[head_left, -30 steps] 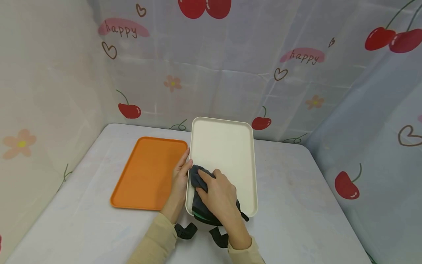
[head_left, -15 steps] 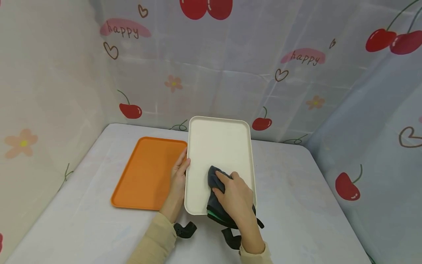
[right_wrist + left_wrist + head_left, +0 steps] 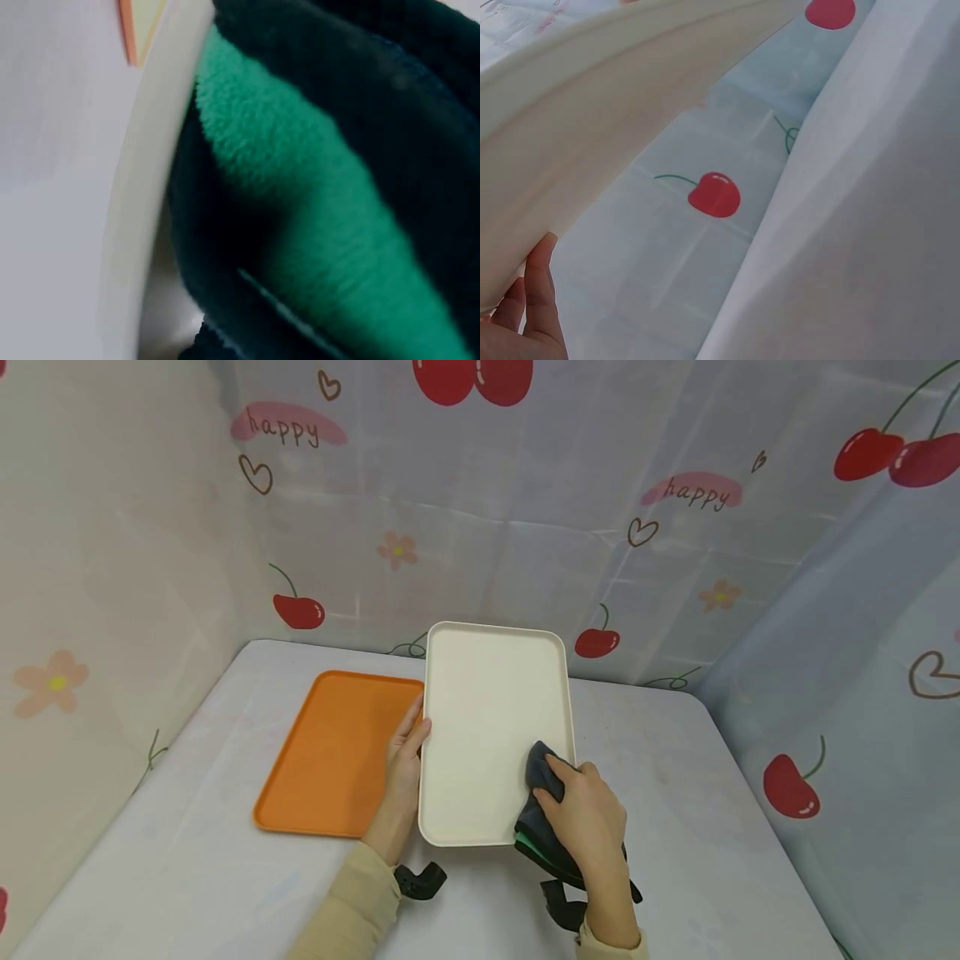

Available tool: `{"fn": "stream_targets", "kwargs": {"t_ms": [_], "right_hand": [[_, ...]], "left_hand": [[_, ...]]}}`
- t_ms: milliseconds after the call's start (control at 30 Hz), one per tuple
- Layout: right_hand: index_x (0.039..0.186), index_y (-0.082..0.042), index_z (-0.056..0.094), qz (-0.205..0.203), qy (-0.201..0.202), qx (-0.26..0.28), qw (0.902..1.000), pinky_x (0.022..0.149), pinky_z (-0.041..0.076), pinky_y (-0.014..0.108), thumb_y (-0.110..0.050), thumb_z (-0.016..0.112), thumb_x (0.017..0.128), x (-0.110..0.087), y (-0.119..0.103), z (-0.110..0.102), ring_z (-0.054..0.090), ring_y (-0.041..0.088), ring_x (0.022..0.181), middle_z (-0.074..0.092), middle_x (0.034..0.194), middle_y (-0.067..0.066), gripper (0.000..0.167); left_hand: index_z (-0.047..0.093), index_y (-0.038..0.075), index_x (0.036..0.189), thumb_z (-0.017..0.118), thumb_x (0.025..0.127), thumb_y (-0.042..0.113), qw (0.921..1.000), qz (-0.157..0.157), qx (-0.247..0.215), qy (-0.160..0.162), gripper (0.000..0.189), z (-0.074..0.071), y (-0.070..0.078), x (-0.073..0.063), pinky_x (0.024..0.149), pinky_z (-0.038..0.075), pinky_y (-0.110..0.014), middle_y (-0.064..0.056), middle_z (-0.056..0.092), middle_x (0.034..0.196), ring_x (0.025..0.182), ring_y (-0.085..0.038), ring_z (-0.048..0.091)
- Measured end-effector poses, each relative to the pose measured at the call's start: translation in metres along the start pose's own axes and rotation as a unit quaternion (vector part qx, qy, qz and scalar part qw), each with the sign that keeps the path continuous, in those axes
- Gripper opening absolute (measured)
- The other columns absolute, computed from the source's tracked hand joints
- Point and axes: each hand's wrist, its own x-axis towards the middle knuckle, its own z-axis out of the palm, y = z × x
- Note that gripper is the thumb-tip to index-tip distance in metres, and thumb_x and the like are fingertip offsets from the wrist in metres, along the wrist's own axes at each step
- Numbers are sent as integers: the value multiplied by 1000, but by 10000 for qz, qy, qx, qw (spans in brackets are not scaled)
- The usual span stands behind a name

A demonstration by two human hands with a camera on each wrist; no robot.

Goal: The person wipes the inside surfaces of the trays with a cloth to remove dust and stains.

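Observation:
A cream rectangular tray (image 3: 491, 710) is held up at a tilt in the middle of the head view. My left hand (image 3: 405, 772) grips its left edge, thumb on the front; fingers show against the underside in the left wrist view (image 3: 540, 307). My right hand (image 3: 588, 818) holds a folded dark grey cloth (image 3: 543, 814) against the tray's lower right corner. Part of the cloth hangs past the bottom rim. Close up in the right wrist view, the cloth's green fleecy inner side (image 3: 300, 195) shows beside the tray's rim (image 3: 142, 172).
An orange tray (image 3: 337, 760) lies flat on the white-covered table (image 3: 697, 827), left of the cream tray and partly behind the left hand. Cherry-print curtains (image 3: 495, 560) enclose the back and sides. Black curved pieces (image 3: 422, 881) sit at both wrists.
My right hand has slid the cloth rightward across the lower part of the cream tray, from its left side to its right corner. The left hand keeps its grip; the tray shifts slightly left.

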Motion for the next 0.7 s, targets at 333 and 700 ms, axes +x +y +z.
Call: {"fn": "stream_targets", "kwargs": {"t_ms": [333, 700], "right_hand": [[133, -18, 63, 492, -120, 126, 9986, 46, 39, 31, -29, 77, 83, -1, 14, -2, 55, 23, 64, 62, 98, 19, 54], [133, -15, 62, 487, -37, 258, 9985, 48, 43, 34, -30, 75, 83, -3, 11, 1, 58, 25, 67, 63, 98, 19, 54]], "left_hand": [[37, 12, 152, 50, 102, 10, 9999, -80, 5, 103, 52, 2, 0, -1, 84, 56, -21, 7, 60, 134, 101, -7, 66], [35, 10, 152, 48, 102, 9, 10000, -52, 18, 74, 52, 2, 1, -1, 85, 55, -20, 5, 58, 139, 103, -5, 65]]}}
